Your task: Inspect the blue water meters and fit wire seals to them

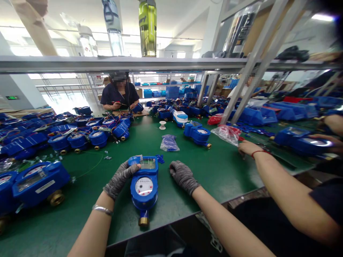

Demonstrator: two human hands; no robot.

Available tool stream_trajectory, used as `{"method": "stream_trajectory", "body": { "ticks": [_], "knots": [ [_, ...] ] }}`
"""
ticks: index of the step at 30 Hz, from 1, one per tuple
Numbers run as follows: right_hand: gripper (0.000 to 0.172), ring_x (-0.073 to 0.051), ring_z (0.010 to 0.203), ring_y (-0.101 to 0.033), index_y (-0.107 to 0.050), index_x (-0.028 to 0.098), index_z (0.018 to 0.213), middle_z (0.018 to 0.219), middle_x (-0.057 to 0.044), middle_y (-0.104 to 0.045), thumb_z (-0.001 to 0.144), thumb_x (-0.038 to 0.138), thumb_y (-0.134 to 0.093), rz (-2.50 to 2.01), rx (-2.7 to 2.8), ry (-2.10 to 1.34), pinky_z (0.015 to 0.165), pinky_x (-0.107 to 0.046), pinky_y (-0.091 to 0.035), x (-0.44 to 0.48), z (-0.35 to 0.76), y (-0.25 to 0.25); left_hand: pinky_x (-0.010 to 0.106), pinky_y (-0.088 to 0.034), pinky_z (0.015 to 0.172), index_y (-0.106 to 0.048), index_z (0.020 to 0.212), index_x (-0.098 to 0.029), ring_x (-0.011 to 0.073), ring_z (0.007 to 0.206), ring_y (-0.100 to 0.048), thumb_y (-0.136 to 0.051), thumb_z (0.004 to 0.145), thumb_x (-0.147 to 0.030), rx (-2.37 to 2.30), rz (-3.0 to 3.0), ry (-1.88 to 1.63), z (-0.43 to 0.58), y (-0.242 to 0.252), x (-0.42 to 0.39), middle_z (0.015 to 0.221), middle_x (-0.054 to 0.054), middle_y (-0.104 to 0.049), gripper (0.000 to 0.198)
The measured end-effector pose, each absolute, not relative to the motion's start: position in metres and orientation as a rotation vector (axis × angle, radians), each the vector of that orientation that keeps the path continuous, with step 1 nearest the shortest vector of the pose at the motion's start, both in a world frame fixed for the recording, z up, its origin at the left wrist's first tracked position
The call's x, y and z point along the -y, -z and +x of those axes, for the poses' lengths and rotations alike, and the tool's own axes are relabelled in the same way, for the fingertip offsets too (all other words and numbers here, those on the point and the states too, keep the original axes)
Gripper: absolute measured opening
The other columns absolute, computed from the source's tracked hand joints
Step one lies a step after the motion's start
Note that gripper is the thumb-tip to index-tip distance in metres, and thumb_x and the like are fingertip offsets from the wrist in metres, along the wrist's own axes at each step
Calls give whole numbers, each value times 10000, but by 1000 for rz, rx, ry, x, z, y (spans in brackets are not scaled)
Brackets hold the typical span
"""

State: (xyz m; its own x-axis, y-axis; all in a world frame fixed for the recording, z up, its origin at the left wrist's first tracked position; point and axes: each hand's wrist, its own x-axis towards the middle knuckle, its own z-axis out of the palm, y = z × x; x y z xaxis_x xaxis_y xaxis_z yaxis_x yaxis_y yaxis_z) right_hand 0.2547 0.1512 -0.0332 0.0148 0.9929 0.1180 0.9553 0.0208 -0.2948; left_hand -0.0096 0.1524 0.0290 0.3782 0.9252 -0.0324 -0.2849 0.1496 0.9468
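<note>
A blue water meter (144, 185) with a round white dial, a rectangular display and a brass end lies on the green table in front of me. My left hand (122, 178), in a grey glove, is closed around the display end, its thumb on top. To the right of the meter, my right hand (183, 175), also gloved, rests at the tabletop with curled fingers; whatever they hold, if anything, is hidden. Between the hands lie small blue pieces (160, 158). Beyond them is a clear plastic bag (169, 142) with blue pieces in it.
Many blue meters (98, 138) crowd the left side. Ahead stand a white spool (162, 125), another meter (197, 133) and a blue-white device (180, 118). At right, a co-worker's hand (249, 148) is near a bag of red parts (227, 134). A shelf (171, 64) crosses overhead.
</note>
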Motion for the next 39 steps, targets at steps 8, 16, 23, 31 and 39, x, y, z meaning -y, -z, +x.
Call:
{"method": "stream_trajectory", "body": {
  "ticks": [8,16,23,31,39],
  "knots": [
    [126,-180,853,-628,-674,136,930,928,-87,-694,899,164,-555,-1823,1923,-286,789,-253,-458,-152,250,25,454,-554,921,-494,1401,-179,334,1042,-688,-752,781,-353,-790,927,-966,-4,-25,-151,1142,135,-722,694],
    [72,-169,834,-621,-665,139,903,901,-60,-686,879,168,-604,-1560,1934,-307,784,-256,-482,-150,224,2,441,-565,916,-423,1454,-206,327,1044,-690,-748,788,-330,-792,859,-972,-3,-22,-152,1177,132,-709,752],
    [63,-184,816,-625,-689,144,843,863,-58,-691,832,124,-630,-1438,2025,-271,779,-278,-485,-151,226,-5,425,-584,885,-413,1458,-220,316,1036,-695,-735,803,-315,-817,860,-960,-2,-25,-150,1195,122,-703,736],
    [92,-189,844,-621,-691,129,884,903,-82,-689,862,116,-603,-1427,2002,-191,796,-288,-497,-144,222,3,426,-579,893,-414,1453,-222,312,1042,-693,-745,796,-308,-803,869,-974,-3,-24,-150,1181,116,-710,740],
    [246,-290,917,-621,-712,100,1009,986,-159,-697,920,183,-499,-1321,2428,299,833,-438,-521,-128,229,13,411,-587,872,-540,1335,-162,319,1050,-688,-759,777,-292,-789,897,-976,4,-29,-147,1143,130,-723,614]
  ]
}}
